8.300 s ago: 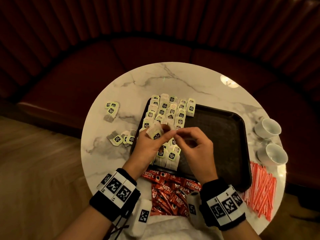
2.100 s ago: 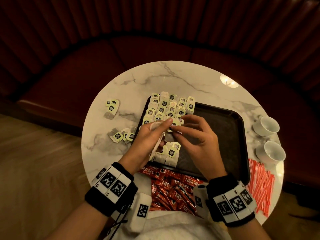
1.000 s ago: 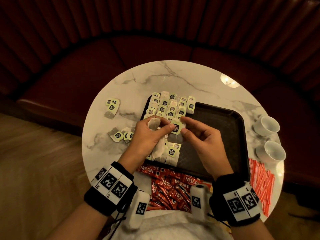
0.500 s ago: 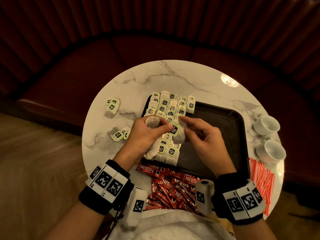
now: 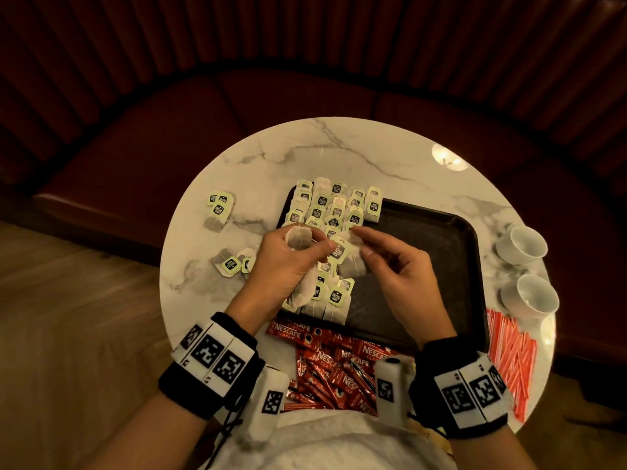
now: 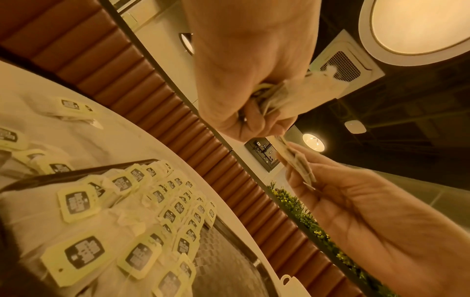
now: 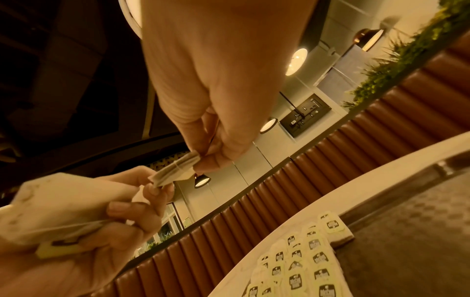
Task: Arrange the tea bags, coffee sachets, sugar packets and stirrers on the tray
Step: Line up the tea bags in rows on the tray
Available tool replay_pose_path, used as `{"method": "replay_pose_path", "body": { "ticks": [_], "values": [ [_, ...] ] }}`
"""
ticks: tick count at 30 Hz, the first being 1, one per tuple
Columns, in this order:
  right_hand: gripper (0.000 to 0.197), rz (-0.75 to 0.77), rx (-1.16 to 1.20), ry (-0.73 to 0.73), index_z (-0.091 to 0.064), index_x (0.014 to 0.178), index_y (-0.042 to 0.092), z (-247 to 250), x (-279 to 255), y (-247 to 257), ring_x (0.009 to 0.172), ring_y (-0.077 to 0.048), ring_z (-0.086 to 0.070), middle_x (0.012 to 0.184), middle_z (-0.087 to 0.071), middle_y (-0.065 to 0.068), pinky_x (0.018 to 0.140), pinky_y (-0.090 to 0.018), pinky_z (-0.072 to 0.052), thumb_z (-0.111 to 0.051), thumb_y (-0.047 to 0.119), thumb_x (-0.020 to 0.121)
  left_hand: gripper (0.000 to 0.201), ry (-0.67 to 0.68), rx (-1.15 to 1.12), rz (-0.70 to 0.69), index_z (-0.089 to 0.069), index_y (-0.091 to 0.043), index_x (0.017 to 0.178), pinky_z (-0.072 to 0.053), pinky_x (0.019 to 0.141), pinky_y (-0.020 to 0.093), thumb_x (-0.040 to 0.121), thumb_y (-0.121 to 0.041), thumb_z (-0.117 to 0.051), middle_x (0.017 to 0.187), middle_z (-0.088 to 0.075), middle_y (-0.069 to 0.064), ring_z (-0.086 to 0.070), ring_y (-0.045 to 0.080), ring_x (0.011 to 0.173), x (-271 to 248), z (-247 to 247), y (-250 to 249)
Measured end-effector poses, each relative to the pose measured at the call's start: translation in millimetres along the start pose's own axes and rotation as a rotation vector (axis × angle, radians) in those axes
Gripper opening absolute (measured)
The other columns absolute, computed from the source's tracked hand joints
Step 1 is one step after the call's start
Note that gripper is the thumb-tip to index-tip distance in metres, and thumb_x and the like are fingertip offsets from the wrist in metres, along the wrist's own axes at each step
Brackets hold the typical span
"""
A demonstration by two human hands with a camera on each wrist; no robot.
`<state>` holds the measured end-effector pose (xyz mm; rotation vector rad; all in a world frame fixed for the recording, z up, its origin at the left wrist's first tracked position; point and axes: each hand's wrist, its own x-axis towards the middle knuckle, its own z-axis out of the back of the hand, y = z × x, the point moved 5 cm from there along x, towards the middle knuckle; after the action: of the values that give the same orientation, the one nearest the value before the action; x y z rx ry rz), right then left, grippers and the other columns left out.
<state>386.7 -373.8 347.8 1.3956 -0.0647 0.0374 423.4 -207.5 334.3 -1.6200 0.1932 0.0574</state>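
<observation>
A black tray lies on the round marble table, its left part covered with rows of green-tagged tea bags. Above these rows my left hand grips a small bunch of tea bags. My right hand pinches one tea bag that the left fingertips also hold. The left wrist view shows this bag between both hands, above the rows of tea bags. Red coffee sachets lie heaped at the near table edge. Red-and-white stirrers lie to the right of the tray.
Loose tea bags lie on the marble left of the tray, one group farther back and another nearer. Two white cups stand at the right edge. The tray's right half is bare. A red bench curves behind the table.
Both hands have stayed over the tray's left part. My left wrist has swung slightly left and toward me, and my right fingers have shifted on the shared tea bag.
</observation>
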Motion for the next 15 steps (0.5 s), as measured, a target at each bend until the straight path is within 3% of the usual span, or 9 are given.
{"method": "replay_pose_path", "body": {
  "ticks": [5,10,15],
  "values": [
    [0.030,-0.063,0.081,-0.023,-0.067,0.122,0.014,1.1,0.3,-5.1,0.115,-0.005,-0.063,0.118,-0.071,0.007,0.097,-0.021,-0.050,-0.055,0.002,0.098,0.013,-0.001,0.048,-0.022,-0.067,-0.015,0.076,-0.048,0.064,0.020,0.078,-0.006,-0.076,0.066,-0.067,-0.007,-0.061,0.005,0.064,1.5,0.8,1.0],
    [0.030,-0.090,0.123,-0.028,-0.068,0.121,0.016,0.0,0.3,-4.1,0.113,-0.003,-0.064,0.117,-0.071,0.008,0.093,-0.017,-0.050,-0.055,0.002,0.097,0.014,-0.021,0.051,-0.047,-0.067,-0.015,0.075,-0.050,0.065,0.021,0.079,-0.004,-0.075,0.068,-0.067,-0.004,-0.061,0.007,0.065,1.6,1.8,0.0],
    [0.030,-0.101,0.206,-0.029,-0.068,0.116,0.021,-5.2,0.3,-5.4,0.113,-0.009,-0.065,0.116,-0.072,0.004,0.095,-0.024,-0.053,-0.058,0.003,0.095,0.012,-0.023,0.002,-0.048,-0.066,-0.013,0.076,-0.050,0.066,0.021,0.081,-0.005,-0.074,0.065,-0.067,-0.005,-0.062,0.006,0.063,1.0,-0.2,0.3]
  ]
}}
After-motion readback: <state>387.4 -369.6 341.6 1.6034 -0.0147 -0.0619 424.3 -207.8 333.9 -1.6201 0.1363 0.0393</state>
